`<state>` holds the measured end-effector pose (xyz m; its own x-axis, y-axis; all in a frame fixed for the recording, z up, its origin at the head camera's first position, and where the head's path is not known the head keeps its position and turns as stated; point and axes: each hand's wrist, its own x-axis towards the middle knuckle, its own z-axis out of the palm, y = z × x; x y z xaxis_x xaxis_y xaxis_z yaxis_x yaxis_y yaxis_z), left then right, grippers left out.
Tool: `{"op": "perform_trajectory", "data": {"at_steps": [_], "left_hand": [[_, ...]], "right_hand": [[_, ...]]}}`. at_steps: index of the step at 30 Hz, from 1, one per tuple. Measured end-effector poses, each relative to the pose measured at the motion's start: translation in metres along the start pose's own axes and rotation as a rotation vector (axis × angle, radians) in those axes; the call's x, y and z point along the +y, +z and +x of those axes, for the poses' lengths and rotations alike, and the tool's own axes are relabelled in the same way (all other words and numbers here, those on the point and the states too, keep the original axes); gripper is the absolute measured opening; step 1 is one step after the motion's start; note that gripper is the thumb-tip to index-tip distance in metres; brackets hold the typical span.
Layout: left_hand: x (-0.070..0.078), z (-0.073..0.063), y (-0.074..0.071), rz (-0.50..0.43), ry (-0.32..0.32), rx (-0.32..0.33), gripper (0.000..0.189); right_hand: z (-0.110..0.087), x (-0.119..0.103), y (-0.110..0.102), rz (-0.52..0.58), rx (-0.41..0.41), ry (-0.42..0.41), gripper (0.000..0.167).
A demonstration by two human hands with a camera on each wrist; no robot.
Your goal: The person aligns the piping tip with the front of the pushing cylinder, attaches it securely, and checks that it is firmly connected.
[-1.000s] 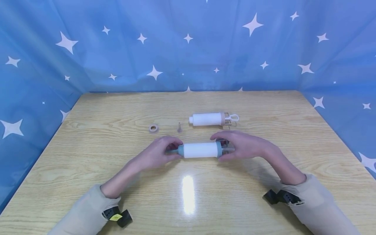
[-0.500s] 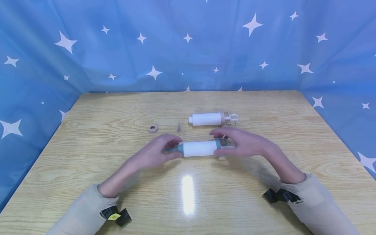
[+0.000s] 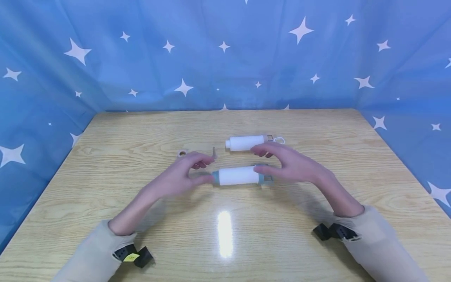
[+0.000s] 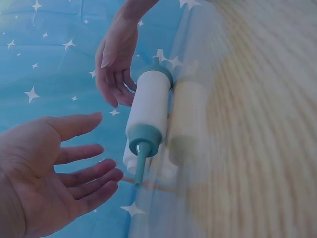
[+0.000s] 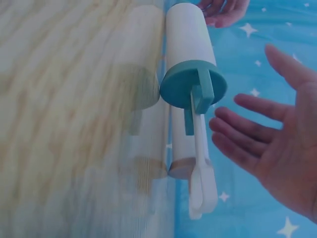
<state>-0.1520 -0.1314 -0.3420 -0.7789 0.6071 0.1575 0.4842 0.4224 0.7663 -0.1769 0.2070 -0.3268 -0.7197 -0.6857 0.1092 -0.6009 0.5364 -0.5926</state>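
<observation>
A white plunger syringe (image 3: 237,176) with teal end caps lies flat on the table, its nozzle to the left. My left hand (image 3: 176,178) is beside the nozzle end, fingers spread; in the left wrist view the teal nozzle (image 4: 142,161) sits apart from the fingertips. At the plunger end, my right hand (image 3: 292,162) hovers with relaxed fingers and partly hides the handle in the head view. In the right wrist view, the white plunger handle (image 5: 202,178) sticks out of the teal cap (image 5: 190,84), and the fingers hold nothing.
Behind lies a second white syringe (image 3: 246,143) with a pinkish cap, partly behind my right hand. A small pinkish ring (image 3: 182,152) and a small upright nozzle piece (image 3: 214,152) stand near my left fingers. A blue star-patterned curtain (image 3: 225,62) borders the wooden table (image 3: 183,239).
Both hands have let go of the teal-capped syringe, which now lies by itself. My left hand has shifted left and away from me; my right hand has risen slightly toward the rear syringe.
</observation>
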Motion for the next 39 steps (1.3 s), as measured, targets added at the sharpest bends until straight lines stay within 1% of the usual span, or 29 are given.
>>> {"op": "perform_trajectory", "data": {"at_steps": [4,7,14,22,29,35,39], "left_hand": [[-0.002,0.001,-0.006,0.025,0.031,0.025,0.047],[-0.004,0.001,-0.011,0.046,0.034,0.049,0.045],[-0.011,-0.001,-0.023,0.068,-0.010,0.115,0.043],[-0.028,-0.001,-0.031,0.091,-0.039,0.161,0.043],[-0.037,-0.001,-0.037,0.101,-0.087,0.184,0.044],[-0.046,-0.001,-0.041,0.110,-0.148,0.202,0.043],[-0.052,-0.002,-0.043,0.107,-0.192,0.191,0.046]], "right_hand": [[0.003,-0.002,-0.001,0.010,0.022,0.013,0.051],[0.005,-0.003,0.000,0.008,0.035,0.020,0.051],[0.015,-0.007,0.002,0.011,0.054,0.020,0.051],[0.032,-0.011,0.005,0.049,0.086,0.015,0.048],[0.046,-0.012,0.007,0.058,0.091,0.035,0.048],[0.061,-0.018,0.013,0.066,0.119,-0.004,0.043],[0.072,-0.020,0.019,0.074,0.113,-0.007,0.040]]}}
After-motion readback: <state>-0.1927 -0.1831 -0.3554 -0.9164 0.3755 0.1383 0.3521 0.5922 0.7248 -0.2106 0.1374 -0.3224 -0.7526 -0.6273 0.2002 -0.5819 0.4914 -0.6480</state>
